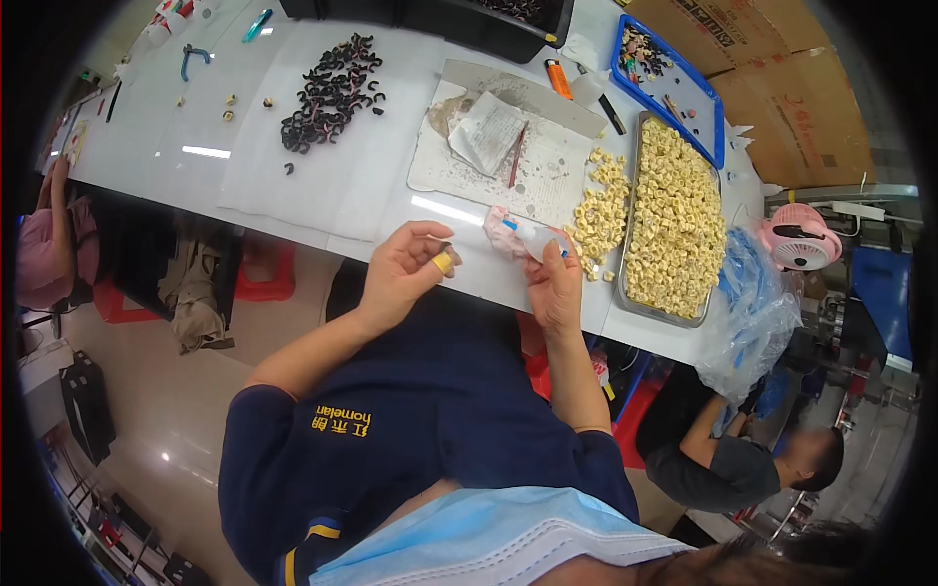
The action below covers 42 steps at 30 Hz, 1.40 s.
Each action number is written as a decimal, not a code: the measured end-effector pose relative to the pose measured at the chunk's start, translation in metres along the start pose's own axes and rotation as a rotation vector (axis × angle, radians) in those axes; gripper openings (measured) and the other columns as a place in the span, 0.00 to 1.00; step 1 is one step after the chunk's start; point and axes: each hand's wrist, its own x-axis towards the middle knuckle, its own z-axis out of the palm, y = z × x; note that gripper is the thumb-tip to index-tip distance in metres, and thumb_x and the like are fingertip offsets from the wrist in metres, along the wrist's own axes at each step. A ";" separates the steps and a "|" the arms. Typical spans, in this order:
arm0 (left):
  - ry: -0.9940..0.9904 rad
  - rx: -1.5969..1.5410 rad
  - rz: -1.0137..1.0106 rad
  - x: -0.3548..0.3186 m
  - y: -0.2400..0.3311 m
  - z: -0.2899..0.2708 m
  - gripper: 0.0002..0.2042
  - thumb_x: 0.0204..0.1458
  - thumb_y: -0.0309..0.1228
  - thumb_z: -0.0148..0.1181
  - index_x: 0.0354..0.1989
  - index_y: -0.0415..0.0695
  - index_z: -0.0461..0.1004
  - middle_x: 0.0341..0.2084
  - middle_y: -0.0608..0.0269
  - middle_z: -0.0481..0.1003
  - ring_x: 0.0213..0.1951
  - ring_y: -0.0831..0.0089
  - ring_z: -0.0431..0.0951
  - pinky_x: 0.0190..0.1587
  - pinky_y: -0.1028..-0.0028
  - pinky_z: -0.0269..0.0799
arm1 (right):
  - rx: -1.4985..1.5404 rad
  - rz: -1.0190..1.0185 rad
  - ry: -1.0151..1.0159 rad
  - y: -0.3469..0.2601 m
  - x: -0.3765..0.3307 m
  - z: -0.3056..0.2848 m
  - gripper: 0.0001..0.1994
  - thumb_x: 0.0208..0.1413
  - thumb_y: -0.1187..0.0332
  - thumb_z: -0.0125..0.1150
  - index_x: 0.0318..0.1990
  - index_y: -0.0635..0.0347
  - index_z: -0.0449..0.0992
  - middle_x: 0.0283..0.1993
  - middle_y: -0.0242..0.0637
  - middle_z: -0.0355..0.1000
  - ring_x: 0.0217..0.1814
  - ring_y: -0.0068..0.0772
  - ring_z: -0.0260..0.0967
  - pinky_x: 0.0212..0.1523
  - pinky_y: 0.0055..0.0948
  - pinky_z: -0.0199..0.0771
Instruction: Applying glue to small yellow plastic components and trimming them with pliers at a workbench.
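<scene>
My left hand (399,276) is raised just off the table's near edge, its fingers pinched on a small yellow piece (444,263) with a dark bit beside it. To its right, my right hand (556,287) grips a small translucent squeeze bottle (543,241) with a blue tip, which points left toward the yellow piece. A crumpled pinkish tissue (499,232) is next to the bottle's tip. Right of my right hand lies a loose heap of similar yellow pieces (600,210). Black curved pieces (327,96) are piled on a white sheet at the far left.
A metal tray (707,305) full of yellow pieces stands on the right, with a blue tray (722,137) behind it. Stained cardboard (430,168) carries paper and a thin stick. Black bins (454,34) line the back. A co-worker (733,454) sits at the right, another at the left.
</scene>
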 end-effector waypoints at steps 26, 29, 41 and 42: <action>0.019 -0.124 -0.206 0.003 -0.012 0.001 0.16 0.52 0.25 0.57 0.49 0.35 0.68 0.36 0.57 0.76 0.37 0.73 0.76 0.37 0.81 0.69 | -0.778 -0.428 0.005 -0.015 -0.021 0.020 0.09 0.48 0.73 0.62 0.35 0.66 0.70 0.29 0.31 0.71 0.29 0.14 0.64 0.30 0.16 0.65; 0.016 -0.124 -0.216 0.003 -0.011 0.000 0.16 0.52 0.26 0.57 0.49 0.35 0.68 0.36 0.57 0.76 0.37 0.73 0.76 0.37 0.81 0.69 | -0.827 -0.458 -0.006 -0.014 -0.020 0.021 0.09 0.47 0.73 0.63 0.34 0.66 0.71 0.28 0.33 0.73 0.28 0.16 0.66 0.30 0.17 0.67; 0.016 -0.138 -0.248 0.003 -0.010 -0.002 0.16 0.52 0.25 0.57 0.50 0.35 0.68 0.36 0.57 0.76 0.36 0.73 0.77 0.37 0.81 0.70 | -0.879 -0.493 -0.031 -0.012 -0.017 0.024 0.10 0.45 0.74 0.65 0.34 0.66 0.71 0.27 0.35 0.74 0.26 0.17 0.68 0.28 0.18 0.68; 0.013 -0.138 -0.248 0.003 -0.010 -0.002 0.16 0.52 0.25 0.57 0.50 0.35 0.68 0.36 0.57 0.76 0.36 0.73 0.77 0.37 0.81 0.70 | -0.874 -0.493 -0.031 -0.011 -0.016 0.024 0.10 0.45 0.74 0.65 0.34 0.66 0.71 0.26 0.35 0.74 0.25 0.17 0.68 0.27 0.17 0.68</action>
